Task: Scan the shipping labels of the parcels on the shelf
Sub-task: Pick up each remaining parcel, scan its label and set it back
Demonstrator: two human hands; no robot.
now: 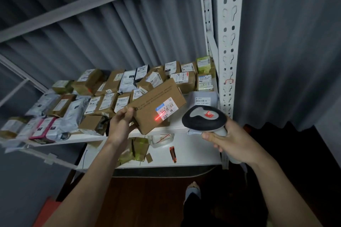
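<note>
Shelf edge runs white across the middle of the head view, and the only bare strip of it lies at the front right, below the raised box; the rest is packed with parcels lying side by side, brown cartons and grey and white bags, most with a label facing up. A white perforated post closes the right side, a slanted beam crosses overhead, and grey curtain hangs behind. A lower shelf carries scraps of cardboard and an orange and black knife.

The left hand grips the lower left end of a brown box, fingers curled round its edge, holding it tilted above the front of the shelf, clear of the parcels behind it. The right hand is wrapped round the handle of a scanner, thumb on top, just right of the box and level with its lower corner; the two do not touch.

The box is plain cardboard with faint printed lines along its top face. Its shipping label sits near the right end, white with a blue patch and barcodes. A red laser line falls across the label's lower left edge and onto the cardboard.
</note>
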